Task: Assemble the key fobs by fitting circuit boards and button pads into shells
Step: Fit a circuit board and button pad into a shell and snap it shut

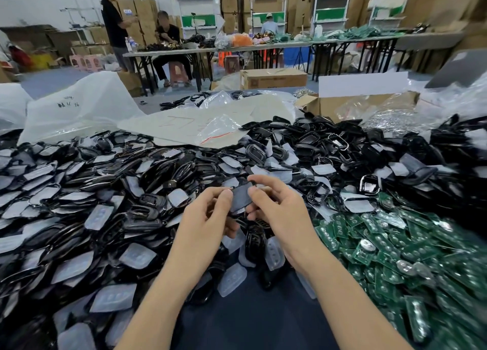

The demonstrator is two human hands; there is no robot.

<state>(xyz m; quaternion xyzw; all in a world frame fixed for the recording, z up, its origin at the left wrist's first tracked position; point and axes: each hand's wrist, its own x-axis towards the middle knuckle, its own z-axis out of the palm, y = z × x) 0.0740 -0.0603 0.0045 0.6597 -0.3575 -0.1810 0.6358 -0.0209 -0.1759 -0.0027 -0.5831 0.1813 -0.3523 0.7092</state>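
Two hands are closest: the left hand [208, 215] and the right hand [276, 210] are held up side by side over the dark table [250, 318]. All around them is a huge heap of black shells [105, 181], mixed with see-through button pads [137, 256]. On the right lies a smaller heap of green circuit boards [395, 244]. Behind the heaps sit a big white plastic bag [79, 112] and an open cardboard box [350, 105]. Smallest is one dark shell piece [241, 195], up in the air between the two hands. The left thumb and bent fingers pinch its left edge. The right thumb and bent fingers pinch its right edge.
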